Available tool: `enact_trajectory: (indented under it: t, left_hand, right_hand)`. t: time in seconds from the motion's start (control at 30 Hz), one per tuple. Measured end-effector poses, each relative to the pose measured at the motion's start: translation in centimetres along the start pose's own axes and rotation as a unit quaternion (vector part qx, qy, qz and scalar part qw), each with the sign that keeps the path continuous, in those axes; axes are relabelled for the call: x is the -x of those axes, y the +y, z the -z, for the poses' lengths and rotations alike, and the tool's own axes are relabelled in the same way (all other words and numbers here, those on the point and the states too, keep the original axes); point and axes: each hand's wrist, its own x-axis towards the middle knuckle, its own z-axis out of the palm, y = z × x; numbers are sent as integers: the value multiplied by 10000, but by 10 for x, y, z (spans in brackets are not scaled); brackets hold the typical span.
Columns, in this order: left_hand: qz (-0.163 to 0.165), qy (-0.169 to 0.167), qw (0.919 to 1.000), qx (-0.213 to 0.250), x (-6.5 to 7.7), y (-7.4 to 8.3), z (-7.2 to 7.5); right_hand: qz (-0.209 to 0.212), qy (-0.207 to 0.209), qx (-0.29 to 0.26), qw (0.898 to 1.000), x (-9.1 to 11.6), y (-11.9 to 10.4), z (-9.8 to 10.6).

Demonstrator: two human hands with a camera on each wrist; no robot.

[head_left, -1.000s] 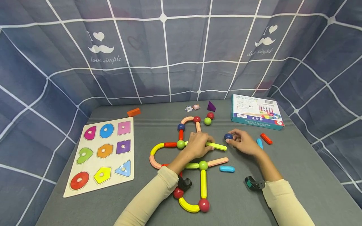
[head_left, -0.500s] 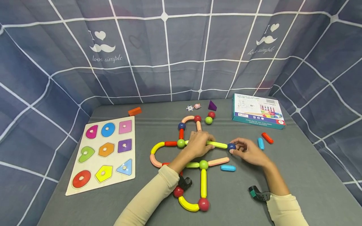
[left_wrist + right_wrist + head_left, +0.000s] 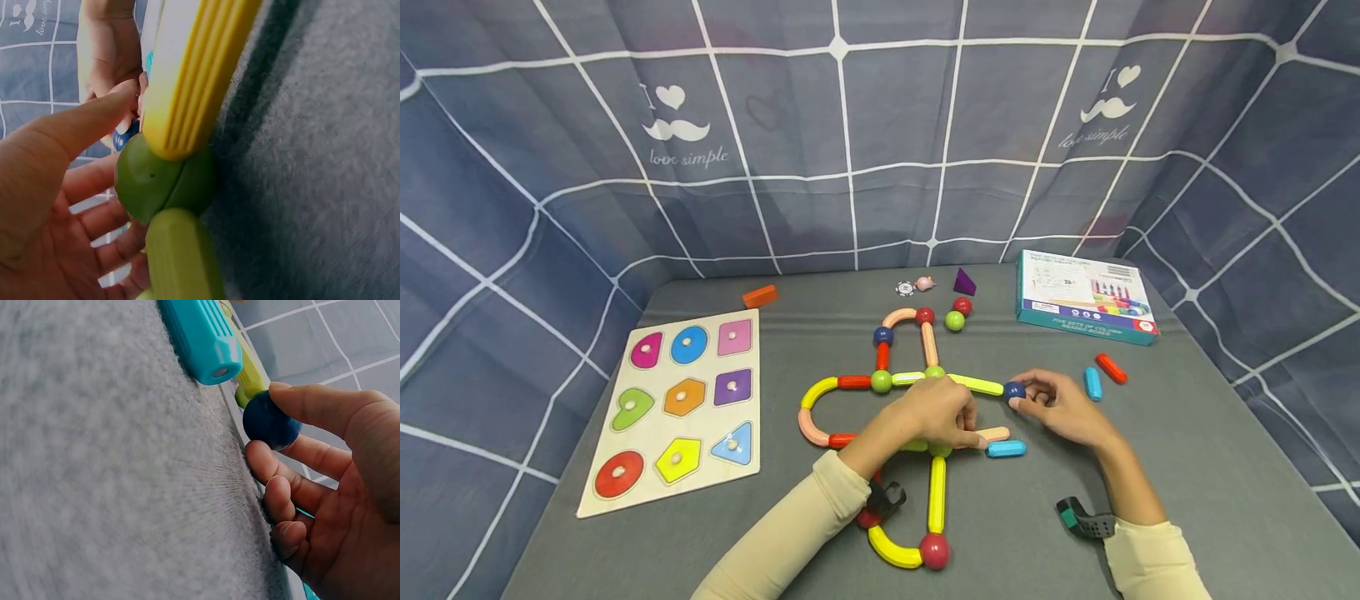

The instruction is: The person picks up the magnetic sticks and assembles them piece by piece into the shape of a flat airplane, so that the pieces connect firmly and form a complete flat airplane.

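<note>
My right hand [image 3: 1063, 407] pinches a dark blue ball [image 3: 269, 422] between thumb and fingertips. The ball meets the end of a yellow-green magnetic stick [image 3: 979, 385]. My left hand [image 3: 934, 412] reaches over the lower part of the stick-and-ball figure, thumb and fingers at a straight peach stick [image 3: 998, 433] whose right end sticks out past them. Mostly covered in the head view, a green ball [image 3: 147, 181] shows in the left wrist view, joined to a yellow stick [image 3: 194, 75] and a green stick [image 3: 181, 262]. A loose light blue stick [image 3: 1006, 449] lies close beside the left thumb.
A wooden shape-puzzle board [image 3: 688, 492] lies at the left, with an orange block [image 3: 761, 296] behind it. A toy box [image 3: 1086, 296] stands at the back right. Loose red [image 3: 1111, 367] and blue sticks [image 3: 1092, 383] lie beyond the right hand. Spare green [image 3: 954, 321] and red balls [image 3: 962, 307] sit behind the figure.
My right hand brought the blue ball to the yellow-green stick's end. My left hand left that stick and moved toward me to the peach stick, uncovering a green ball.
</note>
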Motion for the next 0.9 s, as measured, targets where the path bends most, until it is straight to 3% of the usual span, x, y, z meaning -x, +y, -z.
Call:
enact_trajectory:
  t: [0.17,0.57,0.9]
  left_hand:
    - [151,-136,9996,-174,2,1,-4]
    - [289,370,9987,189,3,-6,-7]
    - [418,598,9972,159,6,-7,-5]
  right_hand:
    - [-15,40,-77,10000,0,0,-2]
    - [-223,-79,108,9997,4,-3,-2]
    - [-168,-389,24,9991,1,25,-6]
